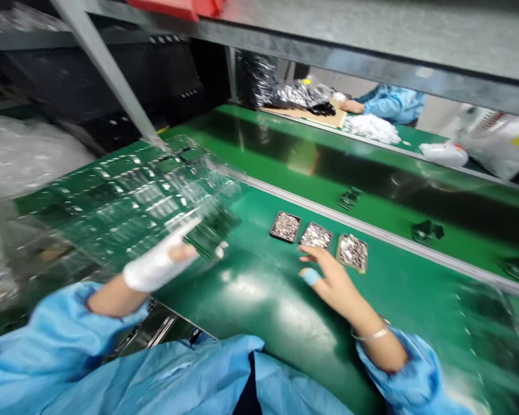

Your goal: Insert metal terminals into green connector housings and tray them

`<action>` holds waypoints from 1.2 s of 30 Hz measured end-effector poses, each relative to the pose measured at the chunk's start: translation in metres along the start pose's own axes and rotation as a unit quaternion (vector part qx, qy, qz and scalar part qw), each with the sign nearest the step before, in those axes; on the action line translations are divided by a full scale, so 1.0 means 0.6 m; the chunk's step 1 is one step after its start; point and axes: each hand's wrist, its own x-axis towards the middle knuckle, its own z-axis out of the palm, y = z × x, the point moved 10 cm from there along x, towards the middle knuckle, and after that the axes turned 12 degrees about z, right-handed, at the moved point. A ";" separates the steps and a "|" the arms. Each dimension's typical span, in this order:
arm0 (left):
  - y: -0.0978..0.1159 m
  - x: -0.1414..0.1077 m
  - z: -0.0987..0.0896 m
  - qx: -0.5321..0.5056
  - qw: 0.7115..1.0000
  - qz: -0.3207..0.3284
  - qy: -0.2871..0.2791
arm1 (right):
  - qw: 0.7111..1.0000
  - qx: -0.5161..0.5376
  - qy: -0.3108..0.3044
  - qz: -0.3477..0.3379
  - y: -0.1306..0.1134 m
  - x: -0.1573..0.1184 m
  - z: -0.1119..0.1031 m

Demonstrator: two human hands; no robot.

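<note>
My left hand [173,259], in a white glove with the thumb bare, grips a green circuit board [211,230], perhaps several together; motion blurs it. Beneath and beyond that hand lies a clear plastic blister tray [134,196] with rows of pockets. My right hand [328,279] hovers at the near edge of the middle dish of small metal parts [316,235]. Its fingers are apart, with blue tape on one, and nothing shows between them. A black dish of small metal parts [285,226] stands to the left, and another dish of metal pieces [353,252] to the right.
Past a metal rail [311,204], a green conveyor belt [281,150] carries circuit boards [349,197]. A grey shelf beam [350,60] crosses overhead, and a slanted post [108,69] stands left. Across the belt, a co-worker's blue sleeve [391,104] is beside a white pile [372,128].
</note>
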 end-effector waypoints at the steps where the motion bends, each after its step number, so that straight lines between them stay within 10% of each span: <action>1: 0.019 0.011 0.036 -0.067 0.997 0.027 -0.022 | 0.998 0.035 -0.051 -0.007 -0.026 -0.004 0.029; 7: 0.081 0.069 0.167 -0.181 0.970 0.073 -0.144 | 0.996 -0.033 -0.052 0.063 -0.017 -0.044 0.049; 11: 0.017 0.168 0.112 0.115 0.987 0.013 -0.114 | 0.981 -0.170 -0.052 0.082 0.027 -0.073 0.047; 16: -0.013 0.269 0.129 0.337 0.924 0.015 -0.182 | 0.989 -0.131 0.031 0.058 0.013 -0.084 0.016; 36: -0.031 0.289 0.145 0.329 0.924 0.003 -0.197 | 0.992 -0.027 0.092 0.083 0.042 -0.083 -0.006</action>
